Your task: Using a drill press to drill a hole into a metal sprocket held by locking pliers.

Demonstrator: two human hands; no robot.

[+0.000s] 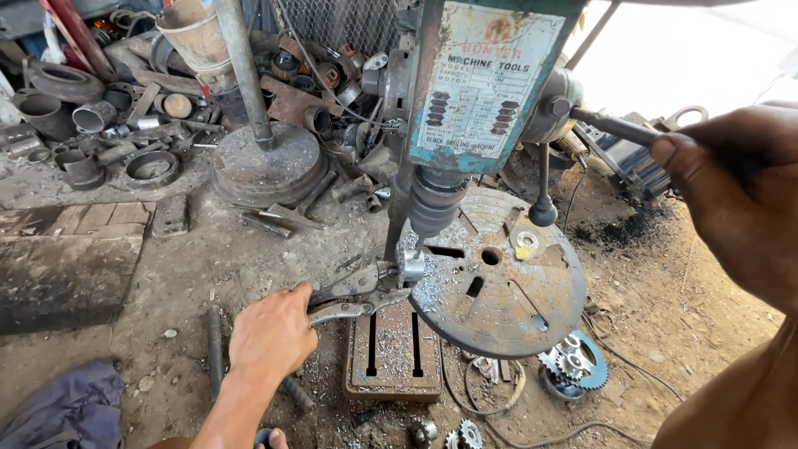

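This is a rough metalworking workshop with a bare dirt floor (191, 274) strewn with metal shavings. A worn green bench drilling machine (465, 91) stands over a round, slotted grey steel work table (507, 308), with toothed steel gears (573, 370) lying beside its base. Behind it, rusty rings, pipe offcuts and bearing housings (108, 125) lie heaped against a wire mesh screen (341, 25)

gears (573, 370), scrap rings (83, 125), round base plate (266, 162)
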